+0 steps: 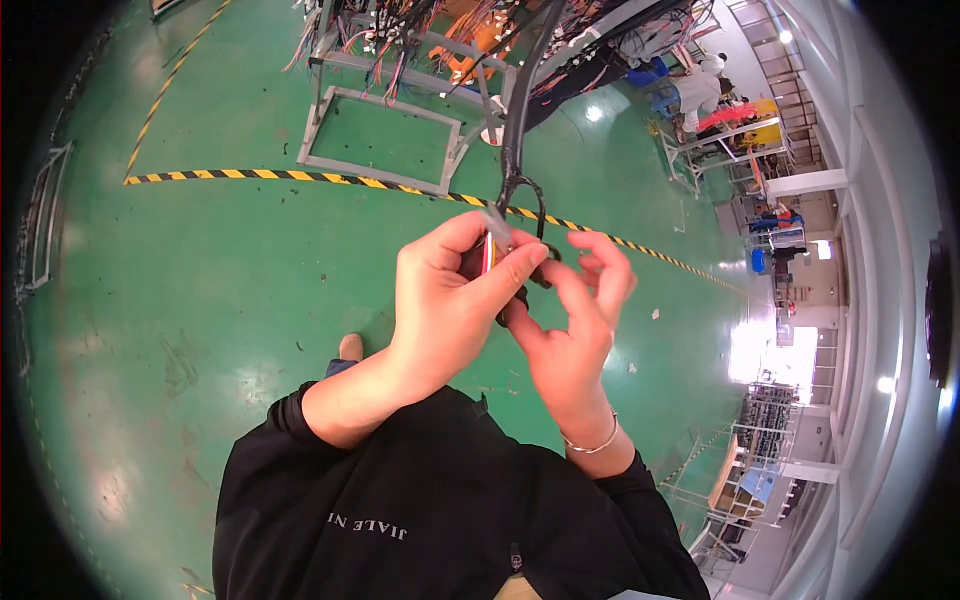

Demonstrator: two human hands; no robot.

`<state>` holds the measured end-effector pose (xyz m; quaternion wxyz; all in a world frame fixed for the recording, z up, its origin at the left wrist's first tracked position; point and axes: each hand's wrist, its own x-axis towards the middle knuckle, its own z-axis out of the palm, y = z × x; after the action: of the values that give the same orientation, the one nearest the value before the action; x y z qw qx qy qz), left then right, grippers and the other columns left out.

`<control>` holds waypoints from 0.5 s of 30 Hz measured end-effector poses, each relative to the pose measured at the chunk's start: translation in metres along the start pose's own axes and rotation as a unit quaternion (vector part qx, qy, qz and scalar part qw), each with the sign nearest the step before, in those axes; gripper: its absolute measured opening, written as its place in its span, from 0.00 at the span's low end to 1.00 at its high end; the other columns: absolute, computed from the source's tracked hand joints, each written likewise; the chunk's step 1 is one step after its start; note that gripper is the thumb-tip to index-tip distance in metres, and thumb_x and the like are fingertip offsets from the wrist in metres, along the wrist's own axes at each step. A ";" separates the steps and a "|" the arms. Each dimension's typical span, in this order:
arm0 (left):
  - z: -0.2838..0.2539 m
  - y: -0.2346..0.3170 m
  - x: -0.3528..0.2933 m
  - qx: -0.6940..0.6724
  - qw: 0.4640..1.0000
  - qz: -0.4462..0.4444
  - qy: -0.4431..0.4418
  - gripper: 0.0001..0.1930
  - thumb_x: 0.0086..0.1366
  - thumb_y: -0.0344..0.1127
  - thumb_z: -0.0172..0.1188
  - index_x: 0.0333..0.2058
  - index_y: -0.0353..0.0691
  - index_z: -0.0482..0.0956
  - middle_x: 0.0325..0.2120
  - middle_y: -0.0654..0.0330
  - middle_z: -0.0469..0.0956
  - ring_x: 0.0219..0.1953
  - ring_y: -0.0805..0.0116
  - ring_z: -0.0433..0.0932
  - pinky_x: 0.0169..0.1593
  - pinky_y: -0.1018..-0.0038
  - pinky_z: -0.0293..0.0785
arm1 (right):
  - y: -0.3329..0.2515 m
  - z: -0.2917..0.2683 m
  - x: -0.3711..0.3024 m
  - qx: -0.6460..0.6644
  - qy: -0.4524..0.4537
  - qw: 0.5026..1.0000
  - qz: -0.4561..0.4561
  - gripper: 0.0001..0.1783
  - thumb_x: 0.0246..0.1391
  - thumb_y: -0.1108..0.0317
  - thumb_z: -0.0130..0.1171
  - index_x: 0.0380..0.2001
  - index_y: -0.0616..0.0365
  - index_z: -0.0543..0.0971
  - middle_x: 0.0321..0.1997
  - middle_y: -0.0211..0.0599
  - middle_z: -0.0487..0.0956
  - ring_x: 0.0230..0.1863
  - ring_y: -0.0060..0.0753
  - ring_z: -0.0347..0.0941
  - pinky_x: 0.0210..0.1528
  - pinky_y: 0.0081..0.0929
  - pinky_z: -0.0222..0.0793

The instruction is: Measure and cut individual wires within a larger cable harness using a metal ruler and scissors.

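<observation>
Wires (489, 254) pinched in left hand (435, 300); right hand (572, 330) half-curled at black cable's (513, 140) near end, hold unclear. Steady left grip should keep strands aligned.

Room lies left of the left hand (445, 305); the black cable (513, 125) bars the way ahead.

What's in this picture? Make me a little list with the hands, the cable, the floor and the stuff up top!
Left hand: curled around coloured wires
Right hand: close beside it, fingers at dark cable; exact grip hidden
Right wrist: thin bracelet
Black cable: runs from the top down to the hands
Floor: green, with black-and-yellow tape
Up top: grey metal frame, many loose wires
</observation>
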<state>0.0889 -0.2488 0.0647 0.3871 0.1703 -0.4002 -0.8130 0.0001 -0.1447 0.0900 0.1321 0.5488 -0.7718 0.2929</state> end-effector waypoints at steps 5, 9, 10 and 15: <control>-0.019 0.015 0.004 0.002 0.993 -0.061 -0.101 0.11 0.63 0.28 0.59 0.44 0.33 0.77 0.28 0.69 0.73 0.29 0.83 0.68 0.32 0.83 0.66 | 0.023 -0.005 0.000 0.208 0.033 0.975 0.068 0.21 0.39 0.80 0.70 0.35 0.64 0.71 0.48 0.39 0.70 0.36 0.25 0.70 0.44 0.27 0.71; -0.049 0.015 0.012 -0.155 0.964 -0.118 -0.183 0.20 0.70 0.36 0.47 0.54 0.29 0.70 0.32 0.60 0.74 0.30 0.71 0.72 0.38 0.74 0.69 | 0.036 -0.033 0.022 0.229 -0.036 0.968 0.099 0.22 0.35 0.76 0.74 0.32 0.65 0.71 0.40 0.35 0.69 0.36 0.25 0.69 0.39 0.24 0.68; -0.049 0.015 0.010 -0.229 0.948 -0.127 -0.179 0.19 0.71 0.37 0.48 0.53 0.29 0.71 0.30 0.58 0.76 0.26 0.71 0.72 0.34 0.76 0.70 | 0.036 -0.039 0.030 0.231 -0.038 0.968 0.096 0.22 0.35 0.76 0.74 0.32 0.65 0.71 0.40 0.35 0.69 0.36 0.25 0.69 0.39 0.24 0.68; -0.064 0.034 0.010 -0.243 0.929 -0.142 -0.239 0.14 0.71 0.35 0.50 0.46 0.28 0.75 0.20 0.55 0.77 0.13 0.75 0.68 0.18 0.82 0.60 | 0.001 -0.066 0.080 0.004 -0.158 0.983 -0.096 0.23 0.30 0.69 0.77 0.26 0.64 0.72 0.35 0.37 0.68 0.33 0.32 0.66 0.32 0.28 0.64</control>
<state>0.1369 -0.3026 0.0513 0.1904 -0.0733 -0.2429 -0.9483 -0.0380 -0.1666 0.1843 0.0336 0.6600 -0.7258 0.1910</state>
